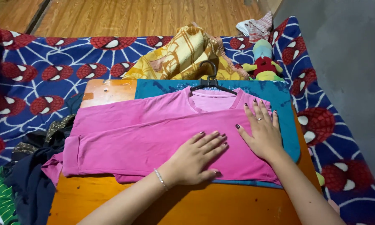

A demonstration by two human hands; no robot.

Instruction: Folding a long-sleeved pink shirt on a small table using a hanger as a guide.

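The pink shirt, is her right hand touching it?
Touching. The head view shows the right hand lying flat, palm down, on the pink shirt.

shirt (145, 133): pink | cloth beneath (279, 96): teal | board (108, 89): orange | bedsheet (50, 62): blue, red masks, white webs

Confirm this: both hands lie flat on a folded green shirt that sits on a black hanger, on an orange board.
Not quite: the shirt is pink, not green, as the head view shows. The rest holds: the left hand and the right hand lie flat on it, folded, on a black hanger, on the orange board.
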